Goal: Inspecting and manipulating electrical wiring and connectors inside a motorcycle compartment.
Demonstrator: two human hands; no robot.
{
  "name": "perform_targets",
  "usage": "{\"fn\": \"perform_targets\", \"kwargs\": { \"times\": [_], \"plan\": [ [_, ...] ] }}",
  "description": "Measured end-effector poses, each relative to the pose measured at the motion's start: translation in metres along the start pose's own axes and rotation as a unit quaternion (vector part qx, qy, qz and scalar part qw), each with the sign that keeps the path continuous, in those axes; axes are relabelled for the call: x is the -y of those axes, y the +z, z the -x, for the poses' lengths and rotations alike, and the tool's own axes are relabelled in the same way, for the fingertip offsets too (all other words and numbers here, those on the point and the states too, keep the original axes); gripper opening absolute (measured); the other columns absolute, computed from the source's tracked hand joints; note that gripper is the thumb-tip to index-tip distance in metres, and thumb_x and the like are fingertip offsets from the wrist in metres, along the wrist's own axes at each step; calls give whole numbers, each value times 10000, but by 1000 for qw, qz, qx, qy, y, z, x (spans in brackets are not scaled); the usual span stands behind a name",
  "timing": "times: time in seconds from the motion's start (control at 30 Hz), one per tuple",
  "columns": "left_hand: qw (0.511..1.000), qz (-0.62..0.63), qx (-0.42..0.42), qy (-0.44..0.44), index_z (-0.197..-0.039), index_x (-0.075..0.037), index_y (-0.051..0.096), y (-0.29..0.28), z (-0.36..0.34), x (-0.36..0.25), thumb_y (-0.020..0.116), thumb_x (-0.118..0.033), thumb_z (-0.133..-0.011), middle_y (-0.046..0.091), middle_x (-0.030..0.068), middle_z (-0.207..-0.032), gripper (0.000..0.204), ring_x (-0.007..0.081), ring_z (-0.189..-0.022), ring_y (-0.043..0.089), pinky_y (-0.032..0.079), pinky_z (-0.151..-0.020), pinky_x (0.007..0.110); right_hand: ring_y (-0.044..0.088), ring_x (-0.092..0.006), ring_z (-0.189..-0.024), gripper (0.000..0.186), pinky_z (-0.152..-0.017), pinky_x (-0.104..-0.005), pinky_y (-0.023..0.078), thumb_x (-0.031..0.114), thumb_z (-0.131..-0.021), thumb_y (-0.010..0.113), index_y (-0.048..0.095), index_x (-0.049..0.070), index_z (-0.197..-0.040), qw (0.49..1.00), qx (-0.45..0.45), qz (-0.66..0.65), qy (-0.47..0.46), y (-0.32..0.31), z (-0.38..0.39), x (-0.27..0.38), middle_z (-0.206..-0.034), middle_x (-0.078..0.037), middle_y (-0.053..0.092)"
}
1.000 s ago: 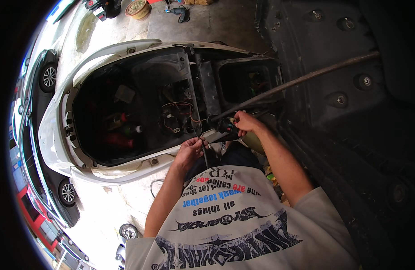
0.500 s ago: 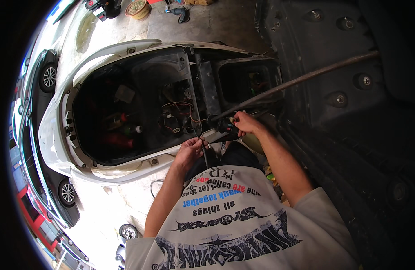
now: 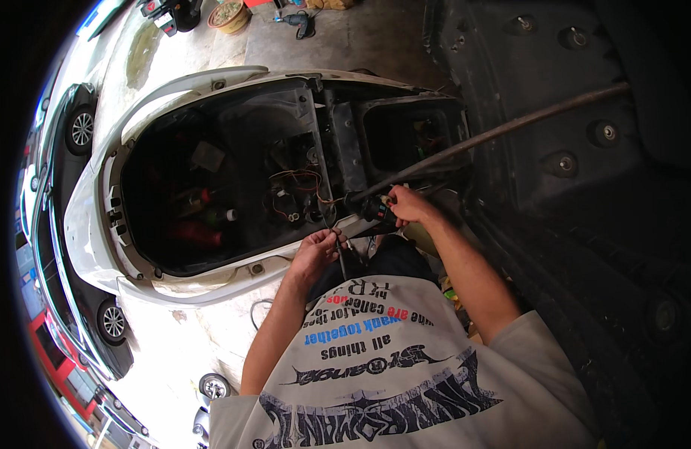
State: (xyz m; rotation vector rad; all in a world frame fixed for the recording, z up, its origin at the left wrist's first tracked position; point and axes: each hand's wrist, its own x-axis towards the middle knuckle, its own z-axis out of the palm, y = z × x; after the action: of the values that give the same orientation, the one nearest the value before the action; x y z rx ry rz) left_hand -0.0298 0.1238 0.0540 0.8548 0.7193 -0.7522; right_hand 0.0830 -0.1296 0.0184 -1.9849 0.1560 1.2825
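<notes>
Below me a white scooter [image 3: 166, 288] stands with its dark under-seat compartment [image 3: 244, 120] uncovered. My left hand [image 3: 315, 253] is closed at the compartment's near edge, finger and thumb pinching a thin black cable [image 3: 343, 266] that hangs toward my shirt. To its right, my right hand [image 3: 411, 206] has its fingers bent round a small black part with red marks [image 3: 381, 210], partly hidden by the fingers. Loose orange-brown wires [image 3: 304, 173] run across the compartment toward both hands.
A rusty rod [image 3: 503, 129] slants above my right hand to a big black panel with bolts [image 3: 555, 90]. Bottles [image 3: 211, 215] lie in the compartment. Beyond the scooter are a power drill [image 3: 299, 24] and a plant pot [image 3: 229, 16]. Cars [image 3: 68, 224] stand at left.
Both hands keep nearly the same place and grip. The red-marked part looks slightly turned or more covered by my right fingers.
</notes>
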Motion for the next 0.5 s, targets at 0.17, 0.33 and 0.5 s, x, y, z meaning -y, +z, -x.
{"fn": "perform_targets", "kwargs": {
  "times": [0.17,0.33,0.5],
  "plan": [
    [1000,5,9,3,-990,-105,591,-1,-1,1,528,-180,-949,653,-9,-888,106,77,-799,607,432,-661,200,635,-182,-515,339,-402,-298,468,-29,-815,488,470,-30,-1154,1000,1,14,3,0,-2,-2,-760,-134,634],
    [1000,9,4,0,-986,-104,588,0,0,1,527,-181,-950,653,-7,-888,106,82,-800,607,434,-666,205,648,-192,-535,382,-412,-314,470,-42,-780,486,466,-5,-1159,999,0,27,19,-3,-1,3,-786,-145,636],
    [1000,13,1,-1,-977,-108,590,1,1,0,526,-180,-950,653,-5,-884,100,76,-793,604,431,-661,200,654,-185,-553,374,-446,-311,470,-18,-778,478,473,15,-1150,999,11,42,26,-5,-4,3,-762,-134,651]
  ]
}}
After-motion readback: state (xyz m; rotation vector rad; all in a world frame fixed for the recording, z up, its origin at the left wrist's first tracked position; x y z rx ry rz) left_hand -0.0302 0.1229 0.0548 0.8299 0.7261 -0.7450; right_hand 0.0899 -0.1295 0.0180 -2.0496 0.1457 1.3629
